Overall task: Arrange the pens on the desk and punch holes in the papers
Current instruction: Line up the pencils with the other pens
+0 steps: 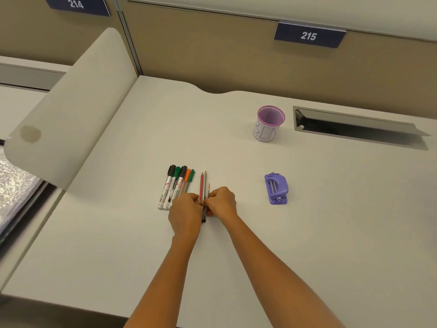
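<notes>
Three whiteboard markers (170,187) with black and green caps lie side by side on the white desk (331,233), with an orange pen (186,179) and a green pen (191,176) right beside them. Just to their right lie a red pencil (201,183) and two darker pencils (205,183). My left hand (185,216) and my right hand (221,202) meet over the pencils' lower halves, fingertips pinching them together. A purple hole punch (276,189) sits to the right. No papers are visible.
A pink mesh pen cup (268,123) with a white label stands at the back right. Behind it is an open cable slot (354,129) in the desk. A curved divider panel (71,110) rises on the left. A partition wall runs along the back.
</notes>
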{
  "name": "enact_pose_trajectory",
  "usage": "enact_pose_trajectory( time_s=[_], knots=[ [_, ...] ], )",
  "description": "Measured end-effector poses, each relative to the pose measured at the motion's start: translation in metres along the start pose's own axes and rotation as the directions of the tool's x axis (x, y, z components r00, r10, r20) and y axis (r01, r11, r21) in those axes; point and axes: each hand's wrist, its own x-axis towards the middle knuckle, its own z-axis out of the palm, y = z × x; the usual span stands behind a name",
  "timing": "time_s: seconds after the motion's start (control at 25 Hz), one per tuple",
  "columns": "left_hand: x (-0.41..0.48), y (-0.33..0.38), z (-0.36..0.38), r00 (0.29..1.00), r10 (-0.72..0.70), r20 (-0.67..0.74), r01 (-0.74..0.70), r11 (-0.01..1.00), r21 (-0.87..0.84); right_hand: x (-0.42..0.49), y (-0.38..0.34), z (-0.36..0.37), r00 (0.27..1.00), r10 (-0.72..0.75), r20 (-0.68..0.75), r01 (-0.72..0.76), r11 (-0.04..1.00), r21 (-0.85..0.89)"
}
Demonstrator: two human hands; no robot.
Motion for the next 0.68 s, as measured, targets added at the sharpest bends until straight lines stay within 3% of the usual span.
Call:
enact_pose_trajectory(
  time_s=[0.36,0.68],
  knots=[
    [-0.004,-0.007,-0.004,0.991,0.126,0.037,-0.128,0.99,0.066,0.0,-0.012,0.009,1.0,-0.005,-0.015,0.006,0.999,0.041],
    [-0.009,-0.019,-0.01,0.978,0.206,-0.028,-0.204,0.978,0.049,0.001,-0.021,0.023,1.0,-0.023,-0.02,0.025,0.995,0.095]
  ],
)
